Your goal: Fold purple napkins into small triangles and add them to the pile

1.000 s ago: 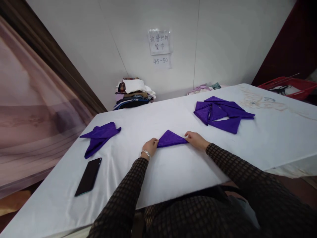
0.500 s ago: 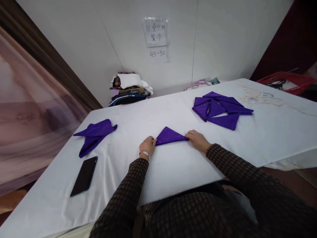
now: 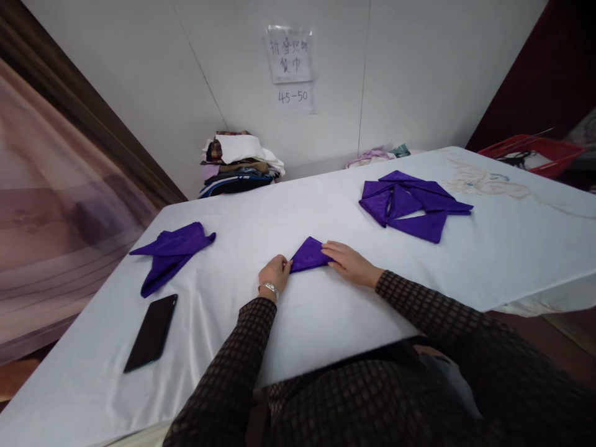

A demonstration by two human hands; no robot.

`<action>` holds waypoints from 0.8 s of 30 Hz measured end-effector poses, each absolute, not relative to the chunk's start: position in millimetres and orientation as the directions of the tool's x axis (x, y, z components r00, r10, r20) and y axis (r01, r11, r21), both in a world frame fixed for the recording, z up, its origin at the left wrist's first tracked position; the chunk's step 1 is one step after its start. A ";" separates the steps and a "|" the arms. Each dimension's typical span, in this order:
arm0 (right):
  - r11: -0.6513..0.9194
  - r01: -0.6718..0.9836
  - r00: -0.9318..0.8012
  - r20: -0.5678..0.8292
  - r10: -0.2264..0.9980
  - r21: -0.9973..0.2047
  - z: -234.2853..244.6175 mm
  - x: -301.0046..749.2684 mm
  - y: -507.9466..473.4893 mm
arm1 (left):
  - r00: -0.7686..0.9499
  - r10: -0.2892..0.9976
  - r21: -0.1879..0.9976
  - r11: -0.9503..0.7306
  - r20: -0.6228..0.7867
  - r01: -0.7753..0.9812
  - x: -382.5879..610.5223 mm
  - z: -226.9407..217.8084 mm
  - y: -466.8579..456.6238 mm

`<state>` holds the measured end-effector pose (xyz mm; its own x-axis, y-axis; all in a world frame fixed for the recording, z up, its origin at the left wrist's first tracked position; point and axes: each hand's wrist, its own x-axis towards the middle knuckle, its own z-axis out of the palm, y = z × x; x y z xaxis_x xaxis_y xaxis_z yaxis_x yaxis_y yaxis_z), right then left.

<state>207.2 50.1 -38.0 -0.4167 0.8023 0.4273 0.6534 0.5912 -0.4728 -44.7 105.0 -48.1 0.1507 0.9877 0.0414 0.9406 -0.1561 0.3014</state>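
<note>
A purple cloth napkin (image 3: pixel 307 253) folded to a small triangle lies on the white table (image 3: pixel 326 310) in front of me. My left hand (image 3: pixel 274 273), a silver bracelet at its wrist, pinches the napkin's left corner with closed fingers. My right hand (image 3: pixel 347 263) grips the right side of the napkin and covers that corner, which is carried in over the cloth toward the left.
Several folded purple napkins (image 3: pixel 412 205) lie in a pile at the right. A loose purple napkin (image 3: pixel 170 253) lies at the left, with a black phone (image 3: pixel 151 332) nearer the front edge. Stacked clothes (image 3: pixel 237 164) sit by the wall; a red basket (image 3: pixel 531 152) is far right.
My right hand has moved left, bringing the napkin's right corner inward, so the triangle looks narrower. My left hand has stayed on the left corner.
</note>
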 end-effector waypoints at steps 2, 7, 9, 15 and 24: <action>0.603 0.658 -0.464 0.388 0.796 -0.451 -35.8 200.5 53.8 | 0.150 0.988 0.304 -0.155 0.040 0.940 -44.7 -47.4 104.6; 0.523 0.709 -0.386 0.361 0.849 -0.472 -42.6 230.1 45.4 | 0.154 0.988 0.313 -0.156 0.030 0.937 -44.8 -47.4 104.9; 0.472 0.721 -0.332 0.345 0.878 -0.507 -47.4 245.0 38.6 | 0.156 0.987 0.313 -0.158 0.032 0.937 -44.7 -47.6 105.3; 0.424 0.770 -0.300 0.316 0.900 -0.477 -56.0 252.0 39.5 | 0.154 0.988 0.303 -0.153 0.019 0.941 -44.7 -46.5 105.4; 0.310 0.906 -0.243 0.246 0.938 -0.287 -56.7 241.9 43.9 | 0.162 0.987 0.295 -0.160 0.017 0.942 -44.3 -46.7 104.8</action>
